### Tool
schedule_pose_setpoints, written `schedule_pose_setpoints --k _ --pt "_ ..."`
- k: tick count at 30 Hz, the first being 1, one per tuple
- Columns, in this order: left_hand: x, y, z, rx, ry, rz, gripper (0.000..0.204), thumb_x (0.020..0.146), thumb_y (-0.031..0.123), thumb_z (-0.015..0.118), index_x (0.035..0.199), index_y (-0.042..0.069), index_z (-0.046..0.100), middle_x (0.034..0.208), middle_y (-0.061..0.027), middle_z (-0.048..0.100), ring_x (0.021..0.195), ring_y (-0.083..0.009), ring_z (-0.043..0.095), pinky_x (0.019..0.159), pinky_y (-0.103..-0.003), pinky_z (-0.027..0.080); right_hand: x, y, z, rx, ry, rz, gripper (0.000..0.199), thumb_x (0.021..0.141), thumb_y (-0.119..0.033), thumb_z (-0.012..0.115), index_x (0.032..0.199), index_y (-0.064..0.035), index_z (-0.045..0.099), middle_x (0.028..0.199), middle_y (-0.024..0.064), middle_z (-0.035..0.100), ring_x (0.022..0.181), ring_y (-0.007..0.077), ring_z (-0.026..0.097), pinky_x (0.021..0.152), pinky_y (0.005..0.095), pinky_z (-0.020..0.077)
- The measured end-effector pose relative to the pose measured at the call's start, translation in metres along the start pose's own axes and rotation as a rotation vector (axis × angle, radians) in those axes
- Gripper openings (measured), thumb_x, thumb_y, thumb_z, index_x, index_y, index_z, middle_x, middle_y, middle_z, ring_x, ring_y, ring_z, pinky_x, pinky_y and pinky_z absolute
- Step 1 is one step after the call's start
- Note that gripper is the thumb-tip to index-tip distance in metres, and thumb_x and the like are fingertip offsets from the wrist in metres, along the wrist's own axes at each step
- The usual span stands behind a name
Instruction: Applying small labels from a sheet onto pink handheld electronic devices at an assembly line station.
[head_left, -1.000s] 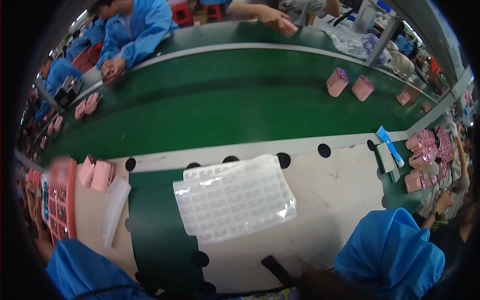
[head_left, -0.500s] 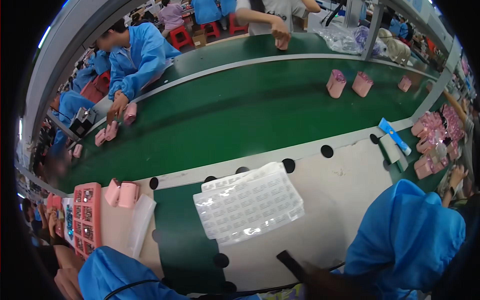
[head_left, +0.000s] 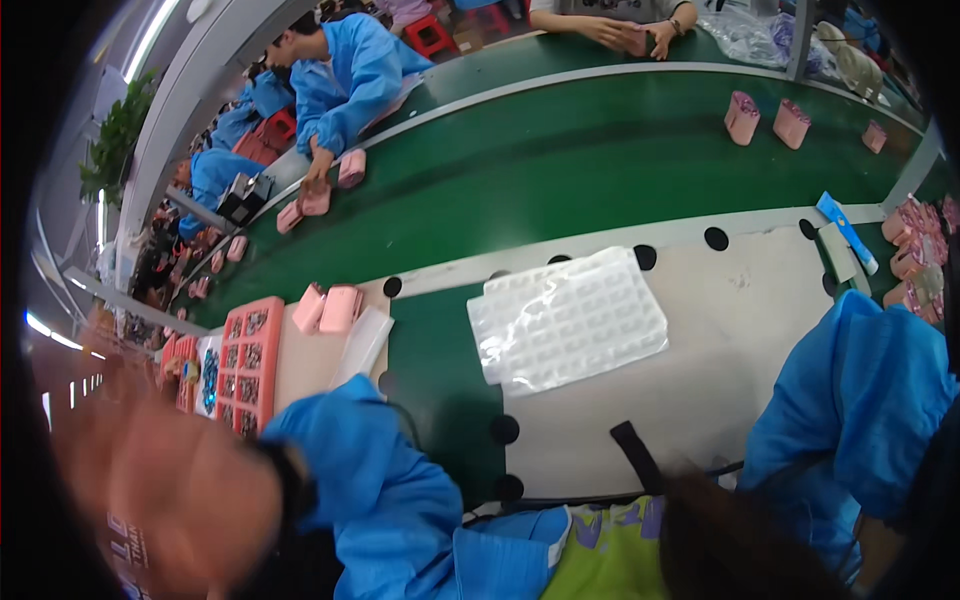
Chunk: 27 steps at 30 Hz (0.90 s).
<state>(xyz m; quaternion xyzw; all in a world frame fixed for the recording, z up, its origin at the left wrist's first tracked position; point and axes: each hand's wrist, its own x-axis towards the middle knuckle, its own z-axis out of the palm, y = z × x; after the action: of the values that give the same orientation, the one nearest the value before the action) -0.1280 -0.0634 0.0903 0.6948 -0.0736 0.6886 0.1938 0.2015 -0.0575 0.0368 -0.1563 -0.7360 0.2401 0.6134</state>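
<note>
My left hand, with a dark band at the wrist, is raised large and blurred at the lower left. Its fingers are too smeared to read, and no held thing can be made out. On my right a blue sleeve bends at the edge of the table, and the hand beyond it does not show. In front of me a white sheet of small labels in a clear, shiny sleeve lies on the table. A black strap and a dark blurred shape stand at the near edge.
Left on the table are a pink compartment tray of small parts, pink cases and a clear plastic bag. At right lie a blue tube and more pink cases. Across the green belt a co-worker's hand touches a pink case.
My left hand has come up into view at the lower left. The whole view has shifted, so the table appears higher and further right. Across the belt, a person now holds a pink case with both hands.
</note>
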Motion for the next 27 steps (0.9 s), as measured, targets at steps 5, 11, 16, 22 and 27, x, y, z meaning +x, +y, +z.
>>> schedule_pose_setpoints --k 5,11,16,22,27 --pt "-0.031 -0.118 0.003 0.403 -0.064 -0.525 0.029 0.081 0.025 0.052 0.091 -0.002 0.055 0.074 -0.0069 0.053 0.067 -0.0136 0.052 0.057 -0.027 0.041 -0.003 0.009 0.01 -0.035 -0.035 0.042 0.045 0.072 -0.023 0.064 0.109 -0.0037 0.049 0.11 0.0086 0.044 0.099 0.0189 0.042 0.08 0.0296 0.037" --pt "-0.1 -0.154 0.043 1.032 -0.944 -0.187 0.019 0.074 0.025 0.06 0.069 0.007 0.053 0.062 -0.0065 0.053 0.058 -0.0217 0.053 0.052 -0.032 0.043 0.002 0.008 0.021 -0.076 -0.078 0.098 0.047 0.072 -0.024 0.063 0.111 -0.0038 0.049 0.113 0.0095 0.044 0.103 0.0199 0.042 0.082 0.0308 0.0364" --pt "-0.104 -0.159 0.055 1.018 -1.027 -0.213 0.022 0.074 0.028 0.06 0.069 0.008 0.053 0.061 -0.0049 0.053 0.061 -0.0208 0.054 0.053 -0.032 0.043 0.002 0.018 0.03 -0.126 -0.122 0.16 0.048 0.072 -0.026 0.063 0.112 -0.0039 0.048 0.116 0.0102 0.043 0.106 0.0207 0.041 0.085 0.0319 0.0359" --pt "-0.113 -0.164 0.053 0.956 -1.147 -0.402 0.021 0.076 0.028 0.058 0.081 0.008 0.056 0.066 -0.0061 0.055 0.066 -0.0234 0.054 0.058 -0.034 0.044 0.006 0.028 0.047 -0.193 -0.216 0.205 0.05 0.072 -0.027 0.063 0.114 -0.0039 0.048 0.12 0.0111 0.043 0.11 0.0217 0.041 0.087 0.0331 0.0353" --pt "-0.061 -0.079 0.036 1.095 -1.761 0.2 0.03 0.076 0.027 0.058 0.098 0.006 0.052 0.079 -0.0067 0.052 0.071 -0.0186 0.053 0.061 -0.028 0.043 0.007 0.04 0.066 -0.229 -0.325 0.227 0.052 0.071 -0.025 0.063 0.116 -0.0043 0.047 0.122 0.0122 0.042 0.113 0.0229 0.04 0.09 0.034 0.0337"
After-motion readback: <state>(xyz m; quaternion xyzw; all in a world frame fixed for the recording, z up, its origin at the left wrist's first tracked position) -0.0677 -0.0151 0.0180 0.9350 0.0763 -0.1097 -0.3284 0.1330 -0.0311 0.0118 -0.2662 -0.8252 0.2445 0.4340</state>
